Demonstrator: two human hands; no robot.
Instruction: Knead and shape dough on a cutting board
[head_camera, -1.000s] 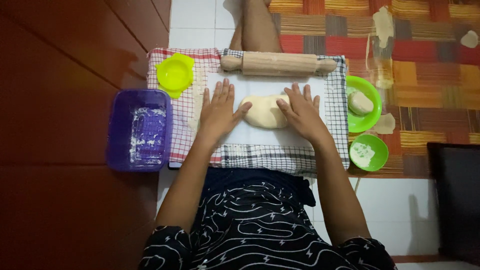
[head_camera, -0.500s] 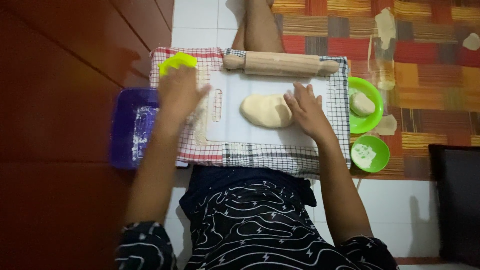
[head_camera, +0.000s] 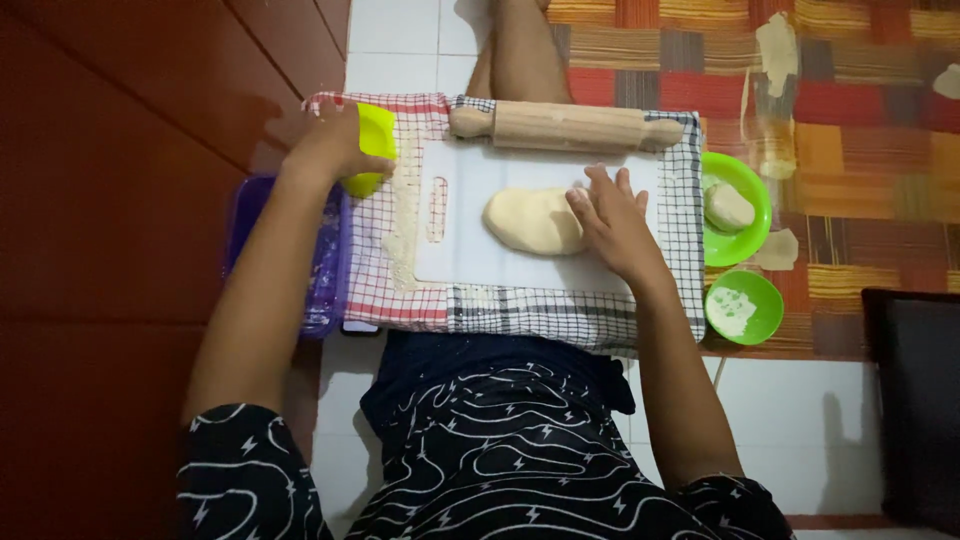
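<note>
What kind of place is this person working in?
Probably a home floor used as a baking spot: white tiles, a patchwork mat and a wooden door or panel. The right hand presses dough on a board, a rolling pin beside it.

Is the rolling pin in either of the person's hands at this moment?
No: the rolling pin lies untouched at the far edge of the white board, while the left hand is on the yellow bowl and the right hand presses the dough.
</note>
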